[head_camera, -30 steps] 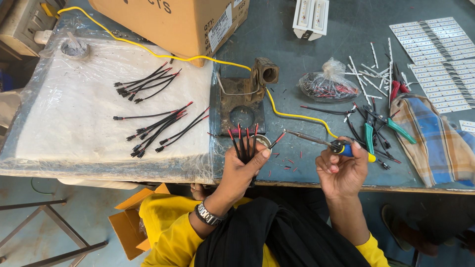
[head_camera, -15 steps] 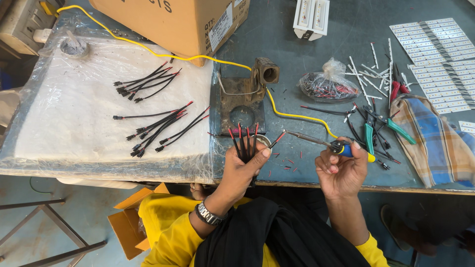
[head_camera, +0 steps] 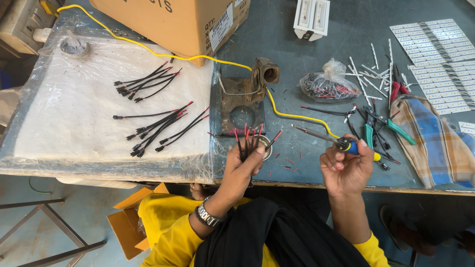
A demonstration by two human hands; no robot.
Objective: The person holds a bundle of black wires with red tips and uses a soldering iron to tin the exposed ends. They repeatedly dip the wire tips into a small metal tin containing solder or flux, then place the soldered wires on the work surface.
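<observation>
My left hand (head_camera: 243, 166) grips a bundle of black wires with red tips (head_camera: 249, 140), held upright over a small round tin (head_camera: 266, 147) near the table's front edge. My right hand (head_camera: 346, 165) holds a soldering iron (head_camera: 330, 139) by its blue and yellow handle, its metal tip pointing left toward the wire ends but apart from them. A yellow cable (head_camera: 277, 111) runs from the iron across the table. A rusty metal iron stand (head_camera: 243, 105) sits just behind the wires.
Finished black-and-red wire groups (head_camera: 158, 126) lie on a plastic-covered white pad (head_camera: 74, 113) at left. A cardboard box (head_camera: 183, 22) stands behind. To the right lie a bag of wires (head_camera: 329, 84), green-handled cutters (head_camera: 383, 123), a checked cloth (head_camera: 433, 141) and white strip boards (head_camera: 435, 54).
</observation>
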